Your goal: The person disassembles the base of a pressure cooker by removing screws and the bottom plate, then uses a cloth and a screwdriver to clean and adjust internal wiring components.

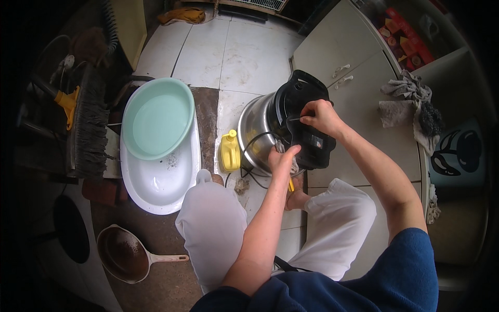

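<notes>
1. The right hand [321,117] has its thumb and fingers pinched together on a slim thing [294,120], too small to identify, just above the black plastic part. The left hand [284,160] is half curled by that part's near edge, thumb raised; its fingertips are hidden, so I cannot tell whether it grips.
2. A glossy white oval basin [156,190] lies left of the person's knee, dark specks inside it.
3. A shiny silver cylindrical metal vessel [264,112] is in front of the person, beside the pale cabinet [358,99], with a black plastic part [300,136] at its right end and a black cord [253,140] crossing its side.
4. A mint-green round plastic basin [158,122] rests over the white basin's far end.
5. A brown-bottomed pan with a pale handle [123,254] sits on the floor, whitish residue inside.
6. A yellow plastic jug [230,153] stands left of the vessel.
</notes>
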Tool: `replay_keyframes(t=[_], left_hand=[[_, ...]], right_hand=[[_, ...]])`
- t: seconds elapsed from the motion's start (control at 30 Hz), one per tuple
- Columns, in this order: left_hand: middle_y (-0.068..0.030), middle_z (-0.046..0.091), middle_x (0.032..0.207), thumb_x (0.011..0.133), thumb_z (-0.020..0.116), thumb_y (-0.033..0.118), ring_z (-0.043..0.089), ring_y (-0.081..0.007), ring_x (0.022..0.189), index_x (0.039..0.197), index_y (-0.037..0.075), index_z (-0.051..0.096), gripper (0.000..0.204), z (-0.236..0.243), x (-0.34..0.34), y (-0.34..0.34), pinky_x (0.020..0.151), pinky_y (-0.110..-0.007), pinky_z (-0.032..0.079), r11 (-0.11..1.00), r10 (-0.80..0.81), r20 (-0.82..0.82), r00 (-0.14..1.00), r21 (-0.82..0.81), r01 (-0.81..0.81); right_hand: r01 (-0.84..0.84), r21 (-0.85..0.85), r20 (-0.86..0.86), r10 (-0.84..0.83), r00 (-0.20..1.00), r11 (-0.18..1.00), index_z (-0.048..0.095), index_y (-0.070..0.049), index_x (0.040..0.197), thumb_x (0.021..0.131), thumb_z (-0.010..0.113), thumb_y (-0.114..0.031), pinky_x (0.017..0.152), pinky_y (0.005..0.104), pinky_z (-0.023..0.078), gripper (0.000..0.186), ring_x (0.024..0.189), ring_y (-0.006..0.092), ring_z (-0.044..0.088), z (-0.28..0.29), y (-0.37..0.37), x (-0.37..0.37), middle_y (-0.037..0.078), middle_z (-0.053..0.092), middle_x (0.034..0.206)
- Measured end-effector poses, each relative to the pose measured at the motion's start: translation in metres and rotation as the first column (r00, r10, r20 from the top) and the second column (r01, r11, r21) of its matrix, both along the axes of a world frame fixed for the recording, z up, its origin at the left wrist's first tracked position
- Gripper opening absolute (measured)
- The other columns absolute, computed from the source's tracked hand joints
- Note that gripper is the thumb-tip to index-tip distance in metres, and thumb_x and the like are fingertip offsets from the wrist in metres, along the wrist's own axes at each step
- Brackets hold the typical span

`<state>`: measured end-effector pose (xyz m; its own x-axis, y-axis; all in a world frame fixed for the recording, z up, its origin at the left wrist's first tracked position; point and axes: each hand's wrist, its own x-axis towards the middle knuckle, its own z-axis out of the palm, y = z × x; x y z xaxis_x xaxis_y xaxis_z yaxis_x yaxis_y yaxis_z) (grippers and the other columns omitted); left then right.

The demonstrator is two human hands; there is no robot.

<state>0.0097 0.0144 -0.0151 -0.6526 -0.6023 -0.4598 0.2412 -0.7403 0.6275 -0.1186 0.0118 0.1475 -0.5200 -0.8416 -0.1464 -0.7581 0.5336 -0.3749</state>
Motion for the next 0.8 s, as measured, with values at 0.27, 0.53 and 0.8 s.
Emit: replay_keyframes(t=[0.27,0.53,0.8], left_hand=[[-0.0086,0.065,0.096,0.070,0.077,0.010,0.062,-0.0172,0.085,0.103,-0.003,0.060,0.040,0.003,0.001,0.000,0.078,-0.029,0.048,1.000,-0.005,-0.008,1.000,0.017,0.005],[-0.0059,0.066,0.096,0.073,0.074,0.008,0.061,-0.0160,0.086,0.103,0.000,0.061,0.034,0.006,0.001,-0.001,0.080,-0.028,0.047,1.000,-0.018,0.001,1.000,-0.003,0.018],[-0.0056,0.066,0.095,0.073,0.074,0.007,0.061,-0.0153,0.086,0.102,0.000,0.062,0.032,0.002,-0.001,-0.001,0.080,-0.028,0.046,1.000,-0.005,-0.010,1.000,-0.004,0.005]], right_hand=[[-0.087,0.038,-0.063,0.089,0.994,0.995,0.070,0.002,0.086,0.068,0.073,-0.005,0.075,0.0355,0.054,0.019,0.080,0.0307,0.069,0.004,-0.005,0.002,0.018,0.069,0.082],[-0.067,0.140,-0.143,0.087,0.986,0.988,0.071,-0.002,0.086,0.074,0.072,-0.015,0.077,0.0395,0.054,0.018,0.084,0.0338,0.068,0.009,-0.021,0.012,0.019,0.069,0.083],[0.176,0.379,-0.360,-0.030,0.932,0.909,0.072,-0.005,0.091,0.084,0.063,-0.026,0.080,0.0434,0.054,0.024,0.092,0.0346,0.067,0.016,-0.036,0.024,0.019,0.069,0.094]])
